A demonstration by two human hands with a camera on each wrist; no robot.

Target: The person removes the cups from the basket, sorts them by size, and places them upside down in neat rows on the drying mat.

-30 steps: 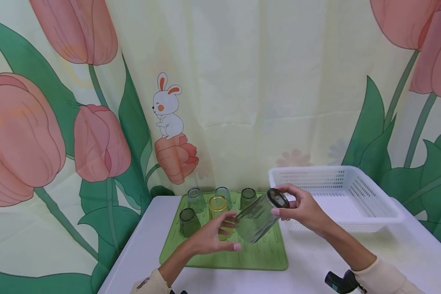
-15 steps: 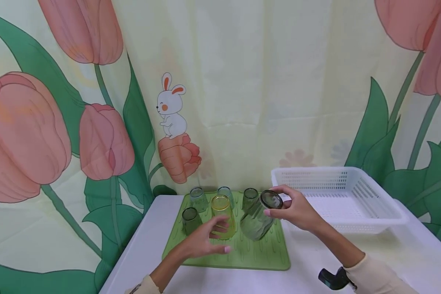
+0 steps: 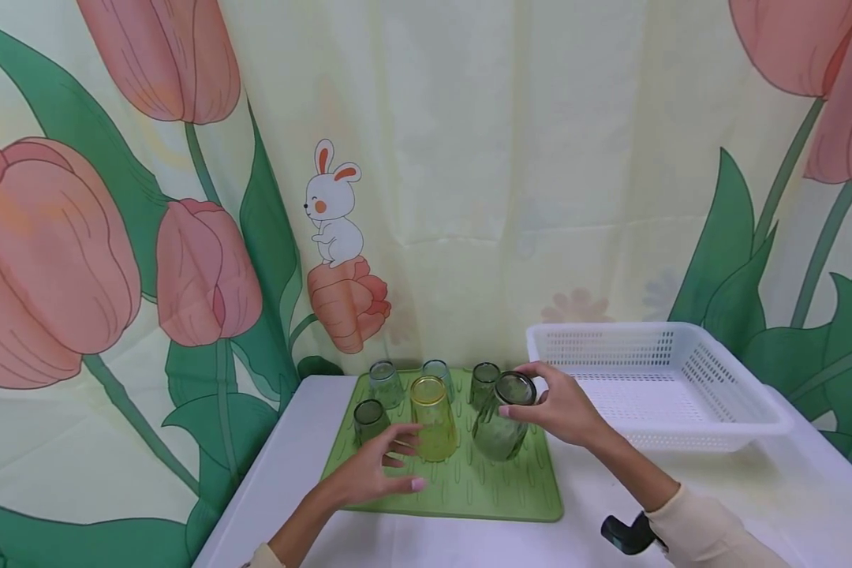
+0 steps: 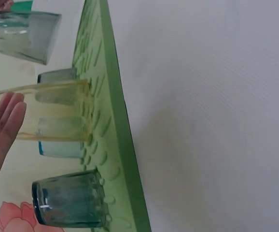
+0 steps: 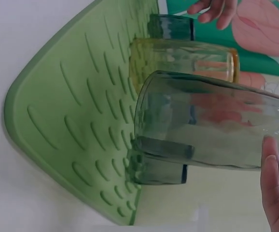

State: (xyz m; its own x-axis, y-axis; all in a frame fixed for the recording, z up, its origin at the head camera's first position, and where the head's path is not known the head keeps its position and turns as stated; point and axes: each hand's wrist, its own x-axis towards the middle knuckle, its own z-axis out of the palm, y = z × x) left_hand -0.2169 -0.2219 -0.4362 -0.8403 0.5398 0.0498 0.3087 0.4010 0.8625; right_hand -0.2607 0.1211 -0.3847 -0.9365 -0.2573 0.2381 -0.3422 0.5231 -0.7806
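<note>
My right hand pinches a tall grey-tinted glass by its base end, thumb on one side and fingers on the other. The glass hangs mouth-down over the right part of the green drying mat. A gap shows between its rim and the mat in the left wrist view. My left hand holds nothing; its fingers are apart, close to a tall yellow glass standing upside down. Left of it stands a short dark glass, partly hidden by the left hand in the head view.
At the mat's back stand two bluish glasses and another short dark glass, all upside down. A white perforated basket sits on the white table to the right. A tulip-printed curtain hangs behind.
The grey glass has come down toward the mat and swung from a strong tilt to nearly upright, mouth down. My left hand has drawn away to the left of it.
</note>
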